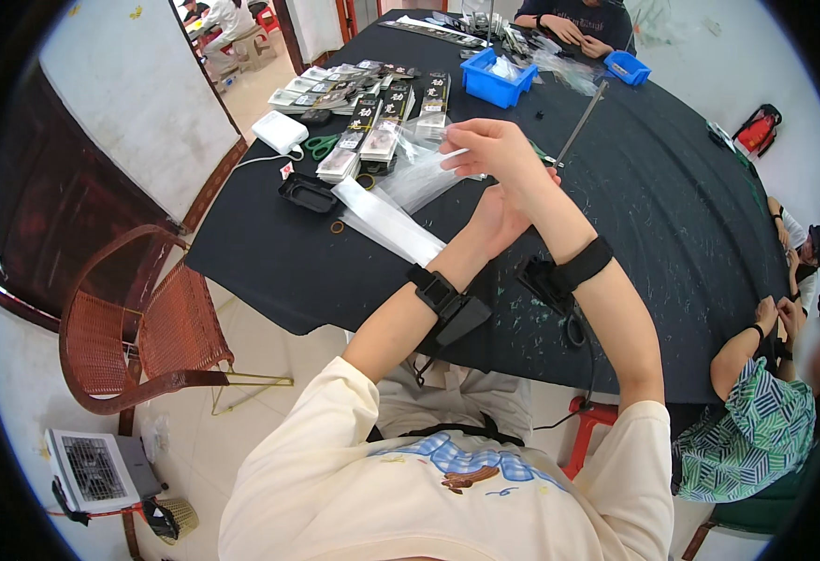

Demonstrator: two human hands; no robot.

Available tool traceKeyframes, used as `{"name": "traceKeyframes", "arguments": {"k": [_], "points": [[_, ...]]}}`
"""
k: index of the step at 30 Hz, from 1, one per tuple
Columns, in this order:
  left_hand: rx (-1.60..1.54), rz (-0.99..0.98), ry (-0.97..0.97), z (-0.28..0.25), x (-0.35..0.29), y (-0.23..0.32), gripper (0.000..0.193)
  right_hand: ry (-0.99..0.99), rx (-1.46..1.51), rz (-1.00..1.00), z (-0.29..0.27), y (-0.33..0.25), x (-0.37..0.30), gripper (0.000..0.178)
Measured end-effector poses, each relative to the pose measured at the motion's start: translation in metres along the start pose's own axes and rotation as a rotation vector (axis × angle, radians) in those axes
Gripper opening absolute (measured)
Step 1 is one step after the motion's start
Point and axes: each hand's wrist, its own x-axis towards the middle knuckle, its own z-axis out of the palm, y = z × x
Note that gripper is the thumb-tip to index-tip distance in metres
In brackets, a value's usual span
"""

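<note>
My forearms cross above the black-covered table. My right hand (499, 150) reaches leftward over the left one, its fingers bent and drawn together near clear plastic sleeves (416, 182). Whatever is between those fingers is too fine to make out. Behind my right wrist is my left hand (500, 221), with most of its fingers hidden. A thin metal rod (582, 126) rises just beyond its fingertips; I cannot tell whether they touch. White flat strips (386, 220) lie left of my hands. Past them are bundles of black-and-white printed packets (361, 131).
Green-handled scissors (321, 146), a white box (280, 132) with a cable and a black tray (308, 194) sit at the left. Blue bins (498, 80) stand farther back. Other people work at the far and right edges. A wicker chair (181, 318) is at left.
</note>
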Motion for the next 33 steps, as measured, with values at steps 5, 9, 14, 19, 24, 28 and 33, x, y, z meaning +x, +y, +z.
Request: {"name": "traceKeyframes", "arguments": {"k": [5,9,14,19,24,28,33], "points": [[0.064,-0.015,0.023,0.002,-0.003,0.001,0.040,-0.010,0.178,-0.023,-0.009,-0.013,-0.006,0.026],[0.129,-0.059,-0.009,0.000,-0.001,0.001,0.031,-0.027,0.251,-0.101,-0.009,-0.032,-0.023,0.021],[0.183,-0.038,-0.015,0.006,-0.004,0.005,0.032,-0.051,0.364,-0.210,-0.006,-0.053,-0.048,0.016],[0.256,-0.018,-0.003,0.021,-0.009,0.008,0.037,-0.064,0.268,-0.279,0.003,-0.067,-0.071,0.020],[0.162,0.016,-0.046,0.020,-0.009,0.007,0.041,-0.088,0.264,-0.345,0.009,-0.071,-0.083,0.021],[0.089,0.018,-0.068,0.015,-0.004,0.003,0.040,-0.098,0.240,-0.383,0.010,-0.072,-0.086,0.020],[0.161,0.064,-0.008,0.021,-0.007,0.003,0.041,-0.110,0.239,-0.400,0.010,-0.071,-0.088,0.020]]}}
